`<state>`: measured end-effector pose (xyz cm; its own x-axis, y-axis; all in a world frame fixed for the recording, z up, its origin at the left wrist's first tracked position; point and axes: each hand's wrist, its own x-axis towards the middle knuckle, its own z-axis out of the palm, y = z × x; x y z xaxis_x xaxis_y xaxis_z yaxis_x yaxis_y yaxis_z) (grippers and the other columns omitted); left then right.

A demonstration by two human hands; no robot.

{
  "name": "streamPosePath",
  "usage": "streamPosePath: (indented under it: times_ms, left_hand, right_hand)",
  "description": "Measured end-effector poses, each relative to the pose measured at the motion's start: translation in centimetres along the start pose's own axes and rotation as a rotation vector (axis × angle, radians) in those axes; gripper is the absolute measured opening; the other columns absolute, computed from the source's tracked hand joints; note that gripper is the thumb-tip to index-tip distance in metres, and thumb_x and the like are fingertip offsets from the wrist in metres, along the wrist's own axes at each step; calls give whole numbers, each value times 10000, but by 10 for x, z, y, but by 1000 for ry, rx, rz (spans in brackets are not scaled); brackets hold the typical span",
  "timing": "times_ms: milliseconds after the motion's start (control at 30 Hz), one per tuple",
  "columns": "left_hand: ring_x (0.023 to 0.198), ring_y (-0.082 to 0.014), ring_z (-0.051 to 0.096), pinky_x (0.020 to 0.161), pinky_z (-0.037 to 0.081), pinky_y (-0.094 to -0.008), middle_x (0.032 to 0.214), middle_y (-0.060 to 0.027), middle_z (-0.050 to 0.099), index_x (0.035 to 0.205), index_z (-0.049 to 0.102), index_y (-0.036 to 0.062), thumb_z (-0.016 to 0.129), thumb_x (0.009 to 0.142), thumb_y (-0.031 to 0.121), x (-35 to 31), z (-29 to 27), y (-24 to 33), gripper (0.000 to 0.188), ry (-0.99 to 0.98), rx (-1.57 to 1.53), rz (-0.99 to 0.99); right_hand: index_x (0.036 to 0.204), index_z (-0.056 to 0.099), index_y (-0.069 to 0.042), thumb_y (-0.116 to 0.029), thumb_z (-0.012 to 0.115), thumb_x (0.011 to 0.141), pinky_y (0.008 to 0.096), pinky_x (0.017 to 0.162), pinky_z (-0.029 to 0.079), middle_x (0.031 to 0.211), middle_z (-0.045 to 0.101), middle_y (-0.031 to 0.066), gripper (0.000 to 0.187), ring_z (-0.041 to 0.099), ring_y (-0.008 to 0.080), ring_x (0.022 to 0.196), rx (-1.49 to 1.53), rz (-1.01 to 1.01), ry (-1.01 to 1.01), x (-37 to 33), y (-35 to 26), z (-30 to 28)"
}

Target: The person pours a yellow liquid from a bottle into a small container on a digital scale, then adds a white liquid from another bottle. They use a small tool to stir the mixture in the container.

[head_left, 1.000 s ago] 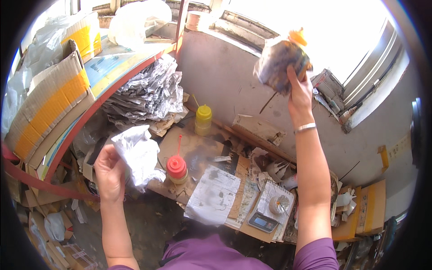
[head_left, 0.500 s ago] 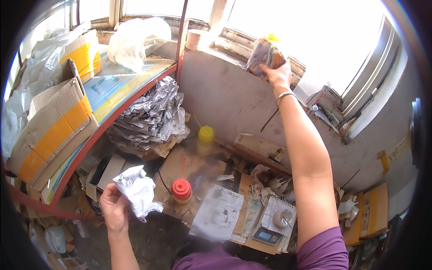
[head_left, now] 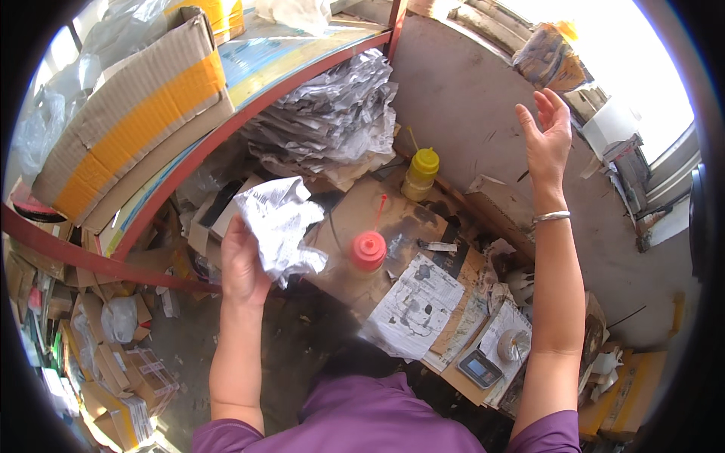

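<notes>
My left hand [head_left: 245, 260] is closed on a crumpled sheet of paper [head_left: 281, 226], white with dark print. I hold it by its left edge: the thumb and fingers meet there, though the paper hides part of them, so I cannot tell how each finger lies. The rest of the sheet spreads out to the right of my grip, its upper corner above the fingers and its lower end hanging free, well above the floor.

My right hand [head_left: 545, 140] is raised and holds nothing. Its grip is wide, the thumb standing apart from the fingers, the palm turned toward the left. The bag [head_left: 550, 60], a filled packet with a bright yellow-orange top, is on the window ledge [head_left: 491, 32], just beyond my fingertips and outside the grip. Whether a fingertip brushes its lower edge I cannot tell. A metal bracelet [head_left: 552, 216] circles that wrist.

Between my forearms is the work table [head_left: 336, 283]. The red-topped bottle [head_left: 368, 251] stands on it just to the right of the paper in my left hand, with the yellow bottle [head_left: 421, 174] farther back toward the wall. Nearer me lie a stained sheet [head_left: 415, 306] and a scale [head_left: 480, 369], with a small round tub [head_left: 513, 345] just beside it. A paper stack [head_left: 332, 113] rises beyond my left hand.
</notes>
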<state>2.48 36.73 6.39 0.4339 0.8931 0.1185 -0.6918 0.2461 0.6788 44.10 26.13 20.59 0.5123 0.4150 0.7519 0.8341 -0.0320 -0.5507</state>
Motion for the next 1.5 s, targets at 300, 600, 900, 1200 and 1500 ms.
streamPosePath:
  times_ms: [300,600,900,1200,1500]
  left_hand:
    - [1013,-167,631,924,505,-318,1090,-74,648,1103,561,32,598,908,-52,5,-9,-15,215,17,117,20]
    - [724,-297,618,711,504,-390,793,-147,595,1508,243,9,585,830,-36,141,7,21,760,-234,1600,428]
    - [629,-182,568,602,475,-339,693,-101,585,1501,330,67,599,671,-67,210,39,19,883,-530,1696,-17]
    - [806,-378,643,724,494,-443,855,-268,644,1556,241,158,486,637,-155,205,48,-1,1001,-593,2025,-123]
    - [804,-422,643,757,479,-505,794,-283,628,1570,144,160,530,714,-111,175,38,-4,978,-508,2048,89]
  right_hand:
    - [1085,667,-3,-142,650,934,321,866,511,996,714,116,205,666,188,939,191,-76,-480,-39,-57,64]
    - [1102,634,-26,-108,497,952,442,796,507,973,669,196,219,633,391,929,90,-560,-424,-11,-58,220]
    - [1325,541,-145,-204,502,967,483,794,499,964,696,205,364,653,401,919,-70,-251,-603,-20,-49,240]
    - [1210,649,-159,-164,556,917,459,769,529,887,710,160,308,685,345,885,-297,-294,-647,-27,-59,245]
    - [979,757,-157,-150,612,862,423,820,536,915,731,109,187,689,320,925,-38,101,-583,-22,-41,250]
